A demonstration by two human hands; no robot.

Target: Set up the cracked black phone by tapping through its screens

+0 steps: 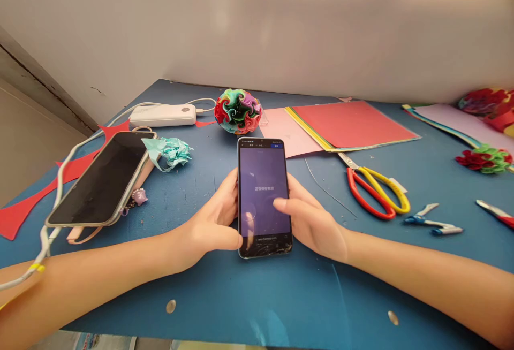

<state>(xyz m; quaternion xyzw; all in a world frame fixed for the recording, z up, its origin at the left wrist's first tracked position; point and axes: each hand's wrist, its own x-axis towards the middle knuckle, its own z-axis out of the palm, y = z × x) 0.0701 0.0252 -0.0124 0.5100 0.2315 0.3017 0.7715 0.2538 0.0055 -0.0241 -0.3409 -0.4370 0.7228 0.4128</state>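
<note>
A smartphone with a lit purple screen stands nearly upright between both hands at the middle of the blue table. My left hand wraps its left edge, thumb at the lower corner and the other fingers hidden behind it. On the opposite side my right hand grips the right edge, its thumb tip over the screen. Just behind the phone sits a multicoloured ball of curled paper. Crumpled teal paper lies to the left, beside a second phone with a dark screen.
A white power bank with a cable and red paper scraps occupy the left. Rightward are stacked coloured sheets, scissors, a wire, a small blue-handled tool and a red-green paper flower. A wall rises behind.
</note>
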